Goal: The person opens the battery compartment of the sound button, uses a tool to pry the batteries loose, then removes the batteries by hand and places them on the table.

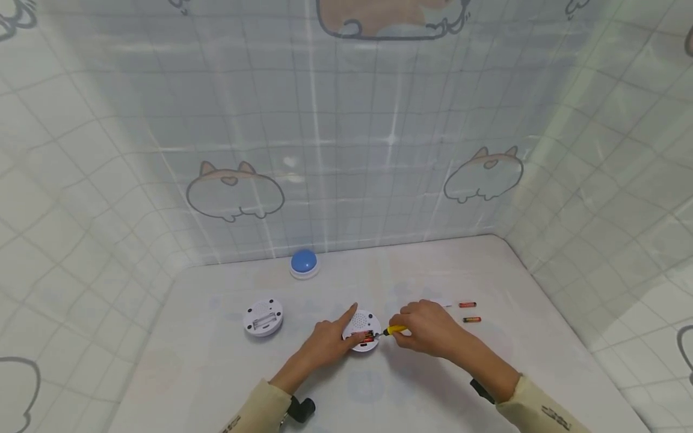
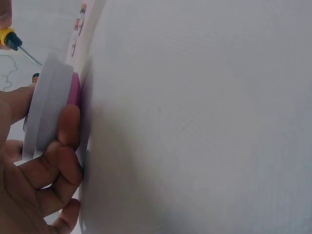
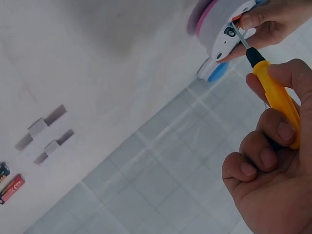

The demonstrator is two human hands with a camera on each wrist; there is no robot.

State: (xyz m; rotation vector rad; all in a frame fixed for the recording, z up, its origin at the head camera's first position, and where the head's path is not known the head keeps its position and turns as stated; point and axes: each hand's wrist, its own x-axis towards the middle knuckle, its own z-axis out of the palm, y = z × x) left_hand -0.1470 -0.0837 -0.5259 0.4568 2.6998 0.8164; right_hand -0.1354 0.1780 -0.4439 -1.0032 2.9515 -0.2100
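Note:
My left hand (image 1: pixel 325 343) holds a round white push-button unit (image 1: pixel 358 320) upside down on the table, thumb and fingers around its rim. Its pink dome (image 2: pixel 74 90) faces down, and the underside with small holes and dark feet faces up. Red-and-black batteries (image 1: pixel 368 338) lie in its battery compartment, partly covered by the left thumb. In my right hand (image 1: pixel 428 328) is a screwdriver (image 3: pixel 275 90) with a yellow handle and black collar, gripped between thumb and curled fingers. The metal tip reaches the compartment's end beside the batteries.
Another white button unit (image 1: pixel 265 308) lies upside down at left, its compartment showing. A blue-domed button (image 1: pixel 304 261) stands near the back wall. Two loose batteries (image 1: pixel 472 319) lie right of my right hand, near small pale pieces (image 3: pixel 38 127). Patterned sheets enclose the table's back and sides.

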